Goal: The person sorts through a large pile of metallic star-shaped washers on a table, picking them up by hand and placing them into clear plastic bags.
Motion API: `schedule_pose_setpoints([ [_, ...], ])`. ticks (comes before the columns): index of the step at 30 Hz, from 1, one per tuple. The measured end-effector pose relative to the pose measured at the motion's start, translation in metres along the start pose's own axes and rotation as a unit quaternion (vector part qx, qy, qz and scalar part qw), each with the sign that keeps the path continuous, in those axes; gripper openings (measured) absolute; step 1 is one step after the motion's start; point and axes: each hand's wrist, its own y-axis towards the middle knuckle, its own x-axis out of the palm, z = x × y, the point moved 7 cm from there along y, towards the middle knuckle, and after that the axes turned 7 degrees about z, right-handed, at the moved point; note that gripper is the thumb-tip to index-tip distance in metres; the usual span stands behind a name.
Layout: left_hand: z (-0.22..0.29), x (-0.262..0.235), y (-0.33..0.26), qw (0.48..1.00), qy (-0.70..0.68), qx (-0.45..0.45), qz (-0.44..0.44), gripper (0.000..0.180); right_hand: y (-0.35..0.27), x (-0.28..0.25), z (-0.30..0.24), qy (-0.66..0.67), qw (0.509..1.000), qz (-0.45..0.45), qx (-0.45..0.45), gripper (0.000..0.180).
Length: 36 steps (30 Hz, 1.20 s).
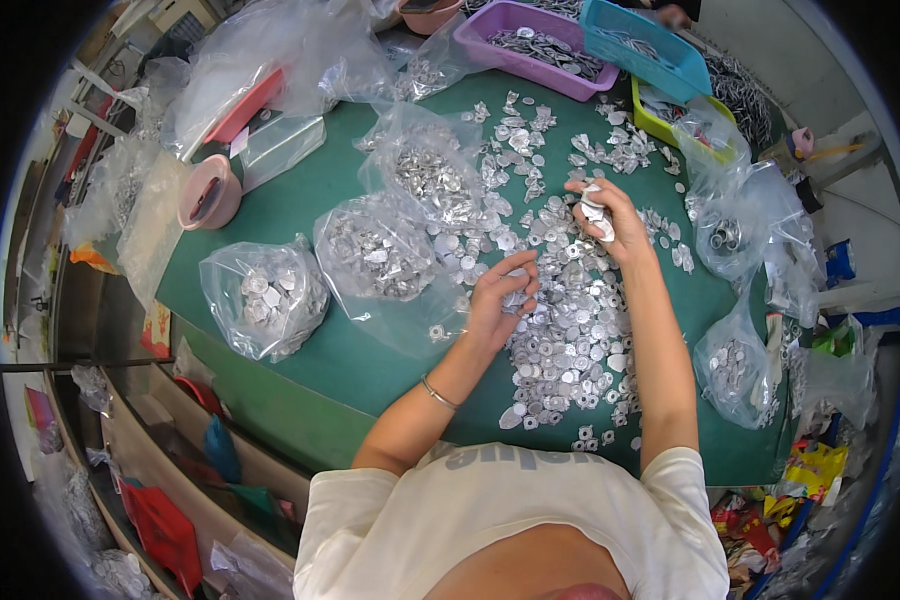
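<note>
A broad spread of small silvery metal pieces (570, 345), many of them round, covers the middle of the green table in front of me. My left hand (502, 300) is at the left side of the spread, its fingers curled around a few of these metal pieces. Farther off and to the right, my right hand (612, 218) is closed on several pale metal pieces (597, 212). Clear plastic bags of metal pieces, a near one (380, 250) and a farther one (435, 180), lie left of my left hand.
Another filled bag (268, 298) sits at the table's left. A pink cup (210, 192) stands behind it. Purple (490, 50), blue (660, 70) and yellow-green (660, 120) baskets hold metal parts at the back. Filled bags hang at the right edge (733, 365). An open drawer (160, 440) is lower left.
</note>
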Motion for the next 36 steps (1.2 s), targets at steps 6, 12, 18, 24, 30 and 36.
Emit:
schedule_pose_setpoints([
  [6,-0.001,0.003,0.0,1.0,0.004,-0.006,0.004,0.035,0.002,0.001,-0.002,-0.376,0.912,0.022,-0.166,0.026],
  [12,0.002,0.001,-0.001,1.0,0.012,0.005,0.007,0.034,-0.01,0.046,0.017,-0.753,0.594,0.054,-0.278,0.017],
  [18,-0.001,0.0,0.0,1.0,0.016,-0.002,0.008,0.034,-0.013,0.026,-0.004,-0.583,0.68,0.108,-0.43,0.016],
  [24,-0.001,0.002,-0.003,1.0,0.007,-0.002,0.014,0.033,-0.019,-0.001,0.017,0.177,0.982,-0.039,0.044,0.018],
  [30,-0.005,0.003,-0.005,0.999,0.04,-0.02,0.03,0.032,-0.022,-0.004,0.042,0.273,0.954,-0.029,0.119,0.019],
  [36,-0.027,0.02,-0.019,0.985,-0.144,-0.048,0.082,0.04,-0.097,0.042,0.034,0.147,0.979,0.109,-0.095,0.02],
])
